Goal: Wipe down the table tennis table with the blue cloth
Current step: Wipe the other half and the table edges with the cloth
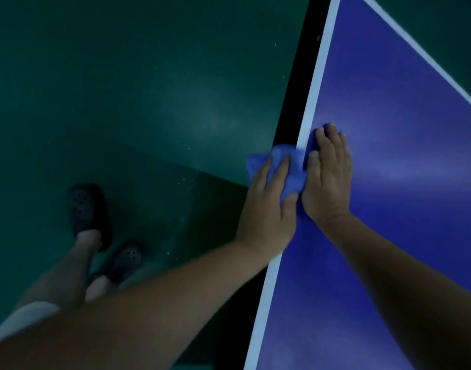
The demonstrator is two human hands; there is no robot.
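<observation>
The blue table tennis table (389, 156) fills the right side, with a white line along its left edge. The blue cloth (287, 166) lies bunched over that edge, partly hanging past it. My left hand (269, 212) rests on the cloth at the table's edge, fingers extended over it. My right hand (327, 177) lies flat on the table surface beside it, fingers straight, covering part of the cloth. The two hands touch side by side.
Dark green floor (122, 102) spreads on the left. My legs and dark perforated clogs (87, 209) stand beside the table. A black side rail (295, 89) runs under the table's left edge. A second white line (415, 49) crosses the far corner.
</observation>
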